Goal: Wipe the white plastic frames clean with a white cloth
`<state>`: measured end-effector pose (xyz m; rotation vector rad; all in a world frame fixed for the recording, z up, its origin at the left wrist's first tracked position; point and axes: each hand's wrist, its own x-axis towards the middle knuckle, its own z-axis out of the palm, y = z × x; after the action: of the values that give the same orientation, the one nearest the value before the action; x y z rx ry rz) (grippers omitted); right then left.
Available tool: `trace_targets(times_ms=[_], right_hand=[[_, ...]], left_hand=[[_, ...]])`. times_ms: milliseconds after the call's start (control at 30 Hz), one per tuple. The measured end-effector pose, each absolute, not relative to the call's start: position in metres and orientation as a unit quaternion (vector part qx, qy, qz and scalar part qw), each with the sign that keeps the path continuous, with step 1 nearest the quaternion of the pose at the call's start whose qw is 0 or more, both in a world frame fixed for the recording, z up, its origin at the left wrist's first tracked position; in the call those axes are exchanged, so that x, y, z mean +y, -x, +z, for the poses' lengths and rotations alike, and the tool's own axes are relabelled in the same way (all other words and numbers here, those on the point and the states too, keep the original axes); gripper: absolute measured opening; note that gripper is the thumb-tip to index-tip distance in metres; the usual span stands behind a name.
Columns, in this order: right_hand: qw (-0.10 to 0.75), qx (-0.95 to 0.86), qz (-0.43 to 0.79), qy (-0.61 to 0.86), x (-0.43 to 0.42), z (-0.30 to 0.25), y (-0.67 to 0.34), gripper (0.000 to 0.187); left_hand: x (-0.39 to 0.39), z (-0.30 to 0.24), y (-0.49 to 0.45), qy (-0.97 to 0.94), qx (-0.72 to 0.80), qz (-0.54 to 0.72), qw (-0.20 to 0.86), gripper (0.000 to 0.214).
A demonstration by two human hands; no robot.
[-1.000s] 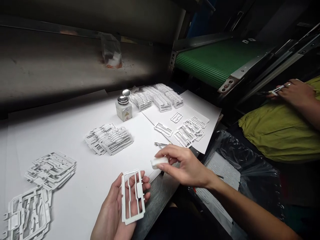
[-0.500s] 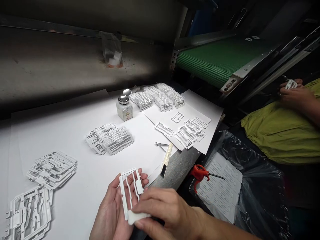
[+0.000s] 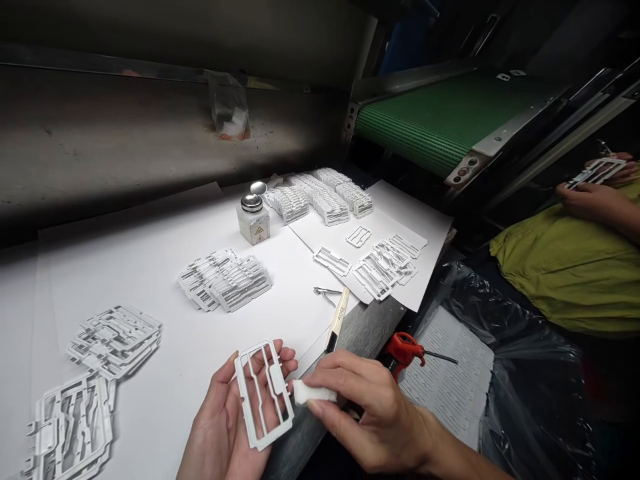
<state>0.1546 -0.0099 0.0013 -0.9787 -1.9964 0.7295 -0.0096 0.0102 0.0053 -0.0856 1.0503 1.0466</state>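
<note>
A white plastic frame [image 3: 285,427] with long slots lies across my left hand [image 3: 220,417], its fingers curled behind and around the edges. My right hand [image 3: 367,407] pinches a small white pad [image 3: 313,393], which could be sponge or folded cloth, just right of the frame. The pad and the frame look slightly apart. Beyond my hands, side cutters with a cream handle [image 3: 339,313] rest near the table edge. Loose stacks of similar frames [image 3: 225,280] lie ahead and to the left, including a nearer pile [image 3: 75,427] at the lower left.
A pump-top bottle [image 3: 254,222] stands mid-table, before rows of stacked frames [image 3: 320,197]. More frames [image 3: 383,270] lie at right. A red air gun [image 3: 404,348] hangs beside a plastic-lined box [image 3: 450,373]. Behind is a green conveyor [image 3: 425,127]; a co-worker's hands [image 3: 595,190] hold a frame.
My right hand has moved the pad off the lower end of the frame, to the right. The frame's lower end now shows fully. The co-worker's frame has turned to show its face.
</note>
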Motion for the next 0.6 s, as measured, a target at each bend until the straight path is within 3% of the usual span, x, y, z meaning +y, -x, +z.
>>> trace_targets(times_ms=[600], right_hand=[[0.419,-0.768,0.3,0.381,-0.0124,-0.0022,-0.1484,0.023]], left_hand=[[0.0112,0.004,0.0052,0.007,0.509,0.447,0.736,0.031]])
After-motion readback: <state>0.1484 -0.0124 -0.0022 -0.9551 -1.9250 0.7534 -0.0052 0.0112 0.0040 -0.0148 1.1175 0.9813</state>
